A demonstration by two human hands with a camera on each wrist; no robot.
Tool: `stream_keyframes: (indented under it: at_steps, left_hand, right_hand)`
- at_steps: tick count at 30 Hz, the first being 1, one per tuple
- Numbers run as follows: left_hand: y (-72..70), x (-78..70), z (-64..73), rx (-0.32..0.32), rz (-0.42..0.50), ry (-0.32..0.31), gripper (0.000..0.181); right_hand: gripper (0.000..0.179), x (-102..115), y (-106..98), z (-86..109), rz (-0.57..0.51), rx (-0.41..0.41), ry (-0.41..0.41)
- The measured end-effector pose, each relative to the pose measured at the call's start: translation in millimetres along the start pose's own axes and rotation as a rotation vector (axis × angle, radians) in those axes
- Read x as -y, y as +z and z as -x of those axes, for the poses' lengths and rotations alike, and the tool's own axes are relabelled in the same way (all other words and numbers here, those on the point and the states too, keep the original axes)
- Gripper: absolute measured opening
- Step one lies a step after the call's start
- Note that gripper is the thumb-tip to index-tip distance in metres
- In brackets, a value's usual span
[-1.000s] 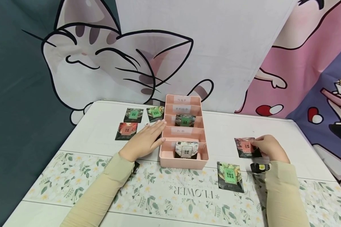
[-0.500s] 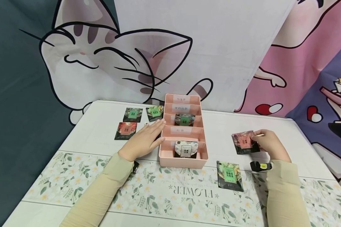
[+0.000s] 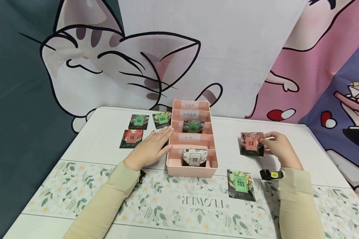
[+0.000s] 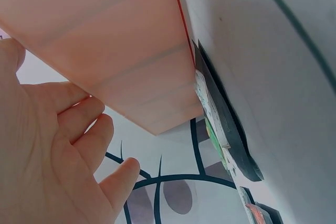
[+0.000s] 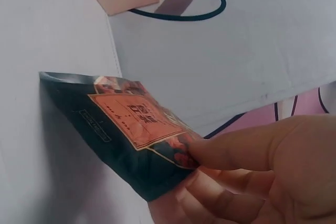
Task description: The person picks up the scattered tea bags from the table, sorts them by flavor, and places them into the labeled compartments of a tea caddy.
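Observation:
My right hand (image 3: 276,146) pinches a red and black tea bag sachet (image 3: 252,144) by its right edge, thumb on the printed face. In the right wrist view the sachet (image 5: 131,129) is tilted, with its far corner near the white tabletop. My left hand (image 3: 151,147) rests with extended fingers along the left side of a pink divided box (image 3: 192,171). In the left wrist view those fingertips lie right at the edge of the box (image 4: 121,51). Inside the box, a white and black sachet (image 3: 195,157) stands in the front compartment and a green-labelled one (image 3: 193,126) in the middle.
Left of the box lie a red sachet (image 3: 131,138), a green-labelled sachet (image 3: 139,121) and a light green one (image 3: 162,119). Another green sachet (image 3: 240,185) lies front right, on the flowered strip (image 3: 197,212). A cartoon cloth (image 3: 233,49) hangs behind the table.
My right hand has lifted the red sachet's edge and brought it left and slightly back, turning it more upright. My left hand stays against the box.

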State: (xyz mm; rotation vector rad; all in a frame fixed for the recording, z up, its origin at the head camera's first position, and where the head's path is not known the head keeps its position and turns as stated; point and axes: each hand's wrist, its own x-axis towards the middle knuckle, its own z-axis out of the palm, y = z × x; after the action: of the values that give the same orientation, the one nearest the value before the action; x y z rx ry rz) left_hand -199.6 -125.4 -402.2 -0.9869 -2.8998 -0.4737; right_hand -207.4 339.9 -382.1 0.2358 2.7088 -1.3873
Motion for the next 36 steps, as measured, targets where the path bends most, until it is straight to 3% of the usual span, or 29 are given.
stream_keyframes:
  at_steps: [8,24,36]
  left_hand:
    - [-0.2,-0.2,-0.8,0.007,0.006,-0.008,0.064]
    - [0.4,1.4,-1.6,0.004,-0.004,0.007,0.064]
    - [0.6,0.9,-1.6,0.012,0.002,0.003,0.064]
  right_hand:
    - [0.031,11,13,3.4,0.006,-0.091,-0.045]
    - [0.025,31,37,6.0,-0.012,-0.189,-0.075]
    - [0.021,39,49,10.2,-0.107,-0.261,-0.126]
